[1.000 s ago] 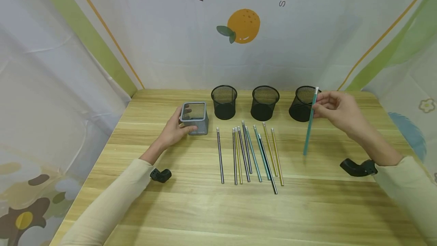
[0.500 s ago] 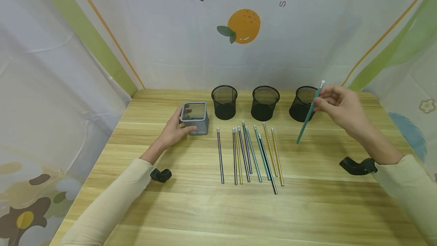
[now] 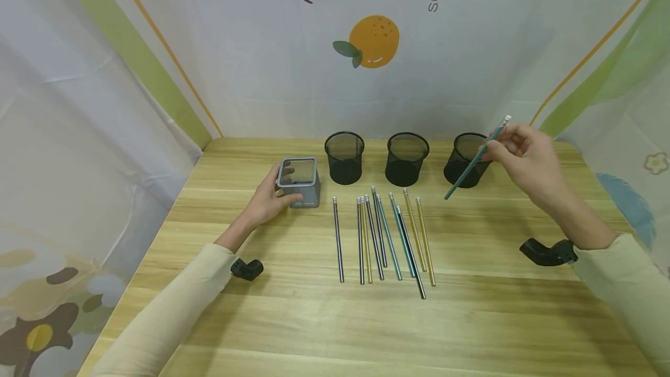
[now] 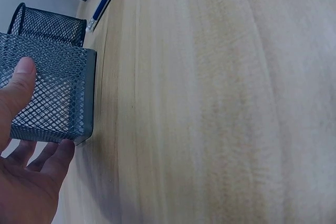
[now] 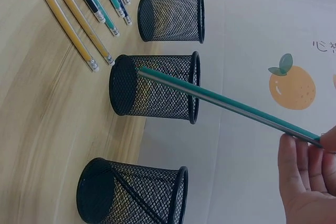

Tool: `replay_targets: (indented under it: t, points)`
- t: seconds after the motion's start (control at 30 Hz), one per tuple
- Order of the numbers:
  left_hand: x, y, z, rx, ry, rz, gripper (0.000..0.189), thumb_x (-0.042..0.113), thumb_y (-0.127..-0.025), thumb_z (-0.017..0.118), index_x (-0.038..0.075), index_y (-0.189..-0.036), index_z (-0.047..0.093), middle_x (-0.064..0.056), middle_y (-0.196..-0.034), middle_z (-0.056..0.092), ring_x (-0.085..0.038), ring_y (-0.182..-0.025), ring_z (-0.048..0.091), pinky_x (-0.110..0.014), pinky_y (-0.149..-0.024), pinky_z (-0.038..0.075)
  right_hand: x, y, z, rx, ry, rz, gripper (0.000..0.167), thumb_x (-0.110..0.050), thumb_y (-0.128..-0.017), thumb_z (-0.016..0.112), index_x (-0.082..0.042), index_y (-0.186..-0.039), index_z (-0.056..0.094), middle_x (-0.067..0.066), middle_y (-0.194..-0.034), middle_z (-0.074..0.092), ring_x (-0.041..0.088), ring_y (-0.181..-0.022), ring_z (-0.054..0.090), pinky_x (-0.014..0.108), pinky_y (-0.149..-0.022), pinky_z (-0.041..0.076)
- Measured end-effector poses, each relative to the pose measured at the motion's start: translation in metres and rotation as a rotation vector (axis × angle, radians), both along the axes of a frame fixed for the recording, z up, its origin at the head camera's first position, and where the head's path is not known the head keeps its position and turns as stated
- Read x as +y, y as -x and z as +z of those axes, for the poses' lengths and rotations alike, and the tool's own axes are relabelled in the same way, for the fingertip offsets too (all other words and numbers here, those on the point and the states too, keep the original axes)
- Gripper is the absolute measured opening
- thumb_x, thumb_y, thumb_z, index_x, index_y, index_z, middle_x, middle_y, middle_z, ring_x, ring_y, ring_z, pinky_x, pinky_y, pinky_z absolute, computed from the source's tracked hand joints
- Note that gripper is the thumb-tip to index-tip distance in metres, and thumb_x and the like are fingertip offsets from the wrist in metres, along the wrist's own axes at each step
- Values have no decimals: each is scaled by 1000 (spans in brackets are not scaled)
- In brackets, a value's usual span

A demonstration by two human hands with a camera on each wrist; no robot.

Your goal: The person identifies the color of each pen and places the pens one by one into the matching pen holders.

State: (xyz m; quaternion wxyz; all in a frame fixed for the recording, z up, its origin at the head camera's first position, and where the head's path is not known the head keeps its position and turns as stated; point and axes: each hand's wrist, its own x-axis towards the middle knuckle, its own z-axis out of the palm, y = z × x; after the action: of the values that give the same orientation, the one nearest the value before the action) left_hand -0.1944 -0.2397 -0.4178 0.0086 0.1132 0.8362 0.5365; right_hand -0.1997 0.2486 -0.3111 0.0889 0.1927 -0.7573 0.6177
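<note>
Right hand [image 3: 530, 159] round teal pencil [image 3: 467, 170]

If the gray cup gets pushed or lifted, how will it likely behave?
The gray cup is probably light for its size, being open mesh. Its square shape suggests sliding rather than rolling. It seems stiff: no dent shows where the left hand grips it.

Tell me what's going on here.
A person's right hand pinches a green pencil, tilted in the air with its eraser end up. Their left hand holds a square gray cup. Three round black cups stand in a row along the back of the table, and more pencils lie loose in front of them.
</note>
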Motion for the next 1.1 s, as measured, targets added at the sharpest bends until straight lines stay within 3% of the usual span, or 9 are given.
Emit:
replay_targets:
  t: [0.2,0.37,0.7,0.77,1.0,1.1]
  points:
    - [-1,0,0,-2,15,7,87,0,-90,77,2,-158,23,-27,-151,37,-47,-139,37,-56,-110,38,-2,2,1,32,156,40,6,9,-98,60,13,-101,57,15,-96,64,18,-85,67,22,-76,58]
    - [-1,0,1,4,17,4,87,0,-90,77,2,-158,23,-27,-151,36,-47,-139,36,-56,-110,38,-5,5,2,46,224,35,4,11,-97,60,12,-100,57,17,-97,62,19,-85,67,23,-77,58]
    - [0,-1,1,1,-2,-1,88,-3,-90,76,1,-159,21,-29,-150,35,-50,-139,36,-58,-110,38,-12,13,9,119,237,-30,5,9,-96,61,11,-100,58,19,-99,60,21,-85,65,24,-80,58]
    - [2,-3,4,0,-5,-3,87,-4,-90,75,0,-159,21,-31,-150,34,-51,-139,35,-60,-110,37,-14,15,10,127,246,-32,5,9,-96,61,11,-100,59,19,-100,60,22,-86,65,25,-82,58]
    - [12,-18,31,-18,-7,-14,83,-10,-90,72,-8,-155,21,-35,-145,37,-52,-137,36,-59,-110,37,-20,20,11,162,264,-61,4,9,-95,61,9,-99,60,19,-99,61,21,-85,65,25,-82,58]
    - [14,-19,33,-22,-6,-14,82,-10,-90,72,-9,-155,21,-36,-145,36,-53,-137,36,-59,-110,37,-23,22,11,187,276,-66,4,9,-95,61,10,-98,59,19,-98,61,22,-82,65,25,-81,58]
